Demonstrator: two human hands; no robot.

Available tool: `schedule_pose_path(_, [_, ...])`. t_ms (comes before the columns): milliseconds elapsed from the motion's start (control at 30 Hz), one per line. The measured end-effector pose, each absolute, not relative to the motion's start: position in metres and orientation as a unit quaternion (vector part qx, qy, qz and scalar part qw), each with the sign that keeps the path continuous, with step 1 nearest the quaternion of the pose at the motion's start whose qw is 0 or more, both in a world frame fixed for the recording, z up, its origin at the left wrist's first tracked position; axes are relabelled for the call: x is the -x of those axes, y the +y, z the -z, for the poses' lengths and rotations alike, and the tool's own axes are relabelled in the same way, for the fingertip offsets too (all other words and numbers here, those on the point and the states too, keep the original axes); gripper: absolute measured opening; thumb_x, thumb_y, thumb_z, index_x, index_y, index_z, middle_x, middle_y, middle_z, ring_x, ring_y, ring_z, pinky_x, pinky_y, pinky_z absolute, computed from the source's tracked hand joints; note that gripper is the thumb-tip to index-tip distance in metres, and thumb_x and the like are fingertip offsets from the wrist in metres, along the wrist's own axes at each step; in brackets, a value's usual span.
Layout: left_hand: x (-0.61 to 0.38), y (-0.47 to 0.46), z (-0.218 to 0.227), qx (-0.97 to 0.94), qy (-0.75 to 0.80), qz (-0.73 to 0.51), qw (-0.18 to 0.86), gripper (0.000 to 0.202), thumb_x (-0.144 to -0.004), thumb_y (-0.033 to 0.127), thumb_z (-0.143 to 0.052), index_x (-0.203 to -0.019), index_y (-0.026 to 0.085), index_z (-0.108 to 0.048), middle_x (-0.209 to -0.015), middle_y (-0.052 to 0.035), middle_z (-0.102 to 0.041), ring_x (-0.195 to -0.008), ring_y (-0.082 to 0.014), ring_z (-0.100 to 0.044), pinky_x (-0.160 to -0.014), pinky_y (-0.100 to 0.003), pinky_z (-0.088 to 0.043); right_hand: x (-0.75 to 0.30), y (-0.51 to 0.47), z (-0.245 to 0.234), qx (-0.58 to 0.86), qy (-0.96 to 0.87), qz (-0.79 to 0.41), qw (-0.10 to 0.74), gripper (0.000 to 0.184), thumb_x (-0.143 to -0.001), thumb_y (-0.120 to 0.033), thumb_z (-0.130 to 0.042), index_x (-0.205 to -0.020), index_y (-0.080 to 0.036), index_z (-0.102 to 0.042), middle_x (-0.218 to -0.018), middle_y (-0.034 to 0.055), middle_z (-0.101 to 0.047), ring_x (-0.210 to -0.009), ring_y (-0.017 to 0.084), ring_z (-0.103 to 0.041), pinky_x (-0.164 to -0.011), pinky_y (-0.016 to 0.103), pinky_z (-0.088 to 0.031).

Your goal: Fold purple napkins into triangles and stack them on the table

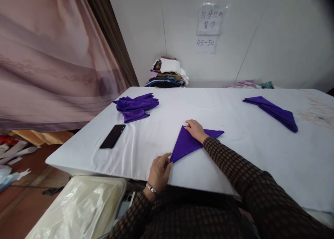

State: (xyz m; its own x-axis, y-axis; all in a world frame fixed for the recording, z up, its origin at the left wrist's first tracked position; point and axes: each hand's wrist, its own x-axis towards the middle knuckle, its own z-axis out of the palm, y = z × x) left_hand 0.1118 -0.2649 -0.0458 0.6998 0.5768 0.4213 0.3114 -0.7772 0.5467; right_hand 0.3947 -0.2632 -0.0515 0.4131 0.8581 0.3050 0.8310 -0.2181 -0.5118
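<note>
A purple cloth napkin [186, 143], folded into a triangle, lies on the white tablecloth [156, 138] in front of me. My left hand [159, 173] pinches the napkin's near corner at the table's front edge. My right hand [195, 129] presses down on the napkin's far corner, fingers curled onto the fabric. Both arms wear dark checked sleeves, and a bracelet sits on my left wrist.
A loose heap of purple napkins [136, 106] and a black phone [112, 136] lie at the left of the table. A folded purple napkin [272, 112] lies at the far right. Stacked fabrics [168, 73] rest by the wall. A plastic-covered box [78, 207] stands below left.
</note>
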Motion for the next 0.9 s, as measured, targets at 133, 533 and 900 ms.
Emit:
schedule_pose_path(133, [-0.112, -0.266, 0.044, -0.902, 0.235, -0.297, 0.207, 0.025, -0.083, 0.018, -0.051, -0.108, 0.02, -0.055, -0.078, -0.0009, -0.062, -0.075, -0.0173, -0.06, -0.071, -0.034, -0.049, -0.394, -0.264, 0.05, 0.787, -0.537, -0.011, 0.303, 0.018, -0.082, -0.019, -0.061, -0.1, -0.018, -0.061, -0.086, 0.0035, -0.063, -0.087, 0.02, -0.055, -0.077, 0.03, -0.041])
schedule_pose_path(533, [-0.11, -0.268, 0.033, -0.937, 0.14, -0.261, 0.183, 0.018, -0.087, 0.012, -0.044, -0.093, 0.019, -0.059, -0.082, -0.0054, -0.063, -0.08, -0.0189, -0.056, -0.074, -0.036, -0.05, -0.393, -0.268, 0.046, 0.786, -0.545, -0.019, 0.29, 0.02, -0.081, -0.024, -0.065, -0.1, -0.016, -0.063, -0.087, 0.0043, -0.064, -0.085, 0.019, -0.054, -0.076, 0.029, -0.041])
schedule_pose_path(900, [-0.141, -0.256, 0.006, -0.959, 0.13, -0.208, 0.139, 0.019, -0.089, 0.024, -0.048, -0.1, 0.02, -0.063, -0.1, -0.0079, -0.064, -0.094, -0.0216, -0.058, -0.083, -0.04, -0.049, -0.395, -0.264, 0.047, 0.785, -0.54, -0.025, 0.302, 0.019, -0.081, -0.026, -0.066, -0.098, -0.018, -0.064, -0.088, 0.0046, -0.064, -0.088, 0.019, -0.054, -0.079, 0.031, -0.04])
